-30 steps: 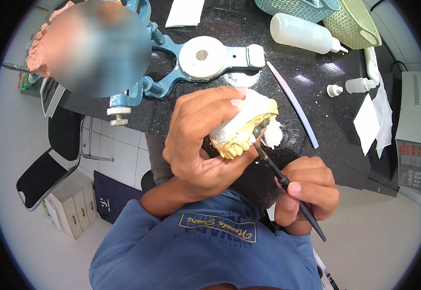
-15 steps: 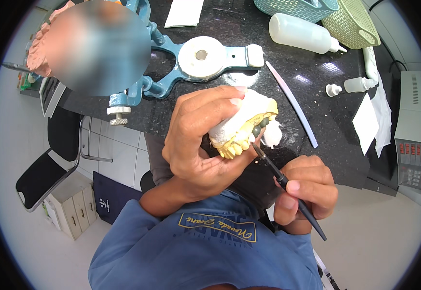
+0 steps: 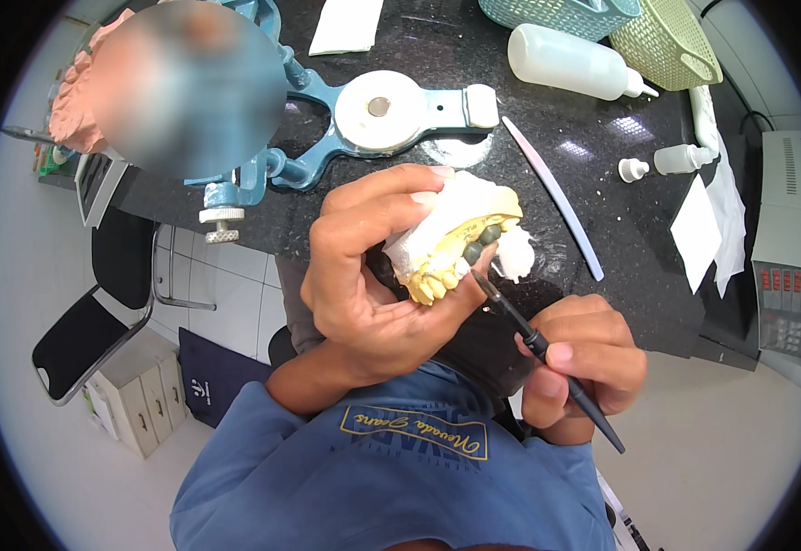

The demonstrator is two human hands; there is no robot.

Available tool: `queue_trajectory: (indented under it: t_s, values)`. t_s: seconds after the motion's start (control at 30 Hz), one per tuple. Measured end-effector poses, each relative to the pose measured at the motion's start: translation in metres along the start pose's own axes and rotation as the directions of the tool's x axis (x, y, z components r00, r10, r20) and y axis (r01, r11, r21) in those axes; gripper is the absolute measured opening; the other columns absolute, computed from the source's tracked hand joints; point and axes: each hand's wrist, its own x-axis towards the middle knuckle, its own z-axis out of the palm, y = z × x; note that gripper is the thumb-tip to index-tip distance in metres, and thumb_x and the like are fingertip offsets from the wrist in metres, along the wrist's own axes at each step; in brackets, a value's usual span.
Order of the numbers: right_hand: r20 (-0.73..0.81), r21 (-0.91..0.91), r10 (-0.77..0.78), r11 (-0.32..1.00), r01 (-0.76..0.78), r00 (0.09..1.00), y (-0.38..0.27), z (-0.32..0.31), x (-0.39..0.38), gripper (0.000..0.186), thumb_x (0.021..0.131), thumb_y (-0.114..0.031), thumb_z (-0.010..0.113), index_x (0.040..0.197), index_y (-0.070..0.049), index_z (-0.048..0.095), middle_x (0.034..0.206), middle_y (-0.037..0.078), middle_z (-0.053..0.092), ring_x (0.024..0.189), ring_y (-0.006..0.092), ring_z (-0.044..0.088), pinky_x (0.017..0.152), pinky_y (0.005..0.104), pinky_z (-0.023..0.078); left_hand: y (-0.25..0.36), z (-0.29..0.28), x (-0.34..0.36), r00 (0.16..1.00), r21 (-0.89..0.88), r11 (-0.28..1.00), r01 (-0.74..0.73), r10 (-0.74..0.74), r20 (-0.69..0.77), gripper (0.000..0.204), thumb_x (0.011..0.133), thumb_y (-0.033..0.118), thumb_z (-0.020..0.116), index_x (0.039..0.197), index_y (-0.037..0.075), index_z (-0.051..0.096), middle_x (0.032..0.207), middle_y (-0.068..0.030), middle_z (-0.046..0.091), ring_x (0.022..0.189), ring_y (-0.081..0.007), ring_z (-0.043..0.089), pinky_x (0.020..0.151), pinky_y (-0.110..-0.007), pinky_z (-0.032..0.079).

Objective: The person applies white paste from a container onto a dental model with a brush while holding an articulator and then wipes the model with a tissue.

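My left hand (image 3: 350, 275) is wrapped round a dental cast (image 3: 451, 220) with a white plaster base and yellow teeth. Two dark, rounded tooth shapes (image 3: 480, 242) show in its row, and the white tooth beside them is close to my finger. A slim black-handled brush (image 3: 520, 329) is pinched between the fingers and thumb of my right hand (image 3: 589, 358). The brush's tip is at the cast's edge near the white tooth; whether it touches is too small to tell. A white lump (image 3: 514, 254) lies just right of the cast.
A blue articulator (image 3: 318, 161) stands at the back left, partly blurred, with a pink cast (image 3: 77, 103) beside it. A pink-blue file (image 3: 557, 202), a squeeze bottle (image 3: 570, 62), a small bottle (image 3: 681, 160), its cap (image 3: 633, 170) and baskets (image 3: 662, 41) occupy the dark worktop.
My left hand has shifted slightly left and tilted the cast, so the dark tooth shapes show more fully. The brush tip has moved a little left with it.
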Motion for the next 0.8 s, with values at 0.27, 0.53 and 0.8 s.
queue_trajectory:
  t_s: [0.27, 0.53, 0.8]
  values:
    - [-0.002, 0.029, 0.026, 0.999, -0.026, 1.000, 0.0003, -0.0012, -0.0027, 0.020, 0.076, -0.004, 0.073, 0.091, -0.002, 0.059, 0.072, 0.009, 0.062, 0.055, 0.0193, 0.063, 0.049, 0.0280, 0.051, -0.0008, -0.0023, -0.0014, 1.000, -0.003, 1.000, -0.009, 0.009, 0.012, 0.054, 0.077, 0.003, 0.077, 0.116, 0.000, 0.039, 0.115, -0.0227, 0.051, 0.105, -0.0273, 0.060, 0.086, -0.034, 0.058]
    - [0.008, 0.112, 0.079, 0.990, -0.080, 0.997, 0.0019, -0.0030, -0.0025, 0.020, 0.076, -0.003, 0.071, 0.092, -0.001, 0.059, 0.071, 0.010, 0.062, 0.054, 0.0189, 0.063, 0.049, 0.0283, 0.051, -0.0025, -0.0041, -0.0019, 0.998, -0.013, 0.999, -0.053, 0.053, 0.022, 0.055, 0.077, 0.005, 0.077, 0.117, 0.003, 0.038, 0.116, -0.0214, 0.052, 0.105, -0.0272, 0.062, 0.086, -0.034, 0.058]
    - [0.027, 0.109, 0.063, 0.992, -0.066, 0.998, 0.0017, -0.0039, -0.0006, 0.020, 0.073, 0.000, 0.071, 0.090, 0.000, 0.059, 0.070, 0.009, 0.062, 0.053, 0.0195, 0.063, 0.048, 0.0289, 0.051, -0.0022, -0.0051, -0.0014, 0.998, 0.002, 0.998, -0.056, 0.056, 0.038, 0.057, 0.076, 0.003, 0.077, 0.117, 0.003, 0.038, 0.116, -0.0212, 0.051, 0.106, -0.0282, 0.062, 0.086, -0.035, 0.059]
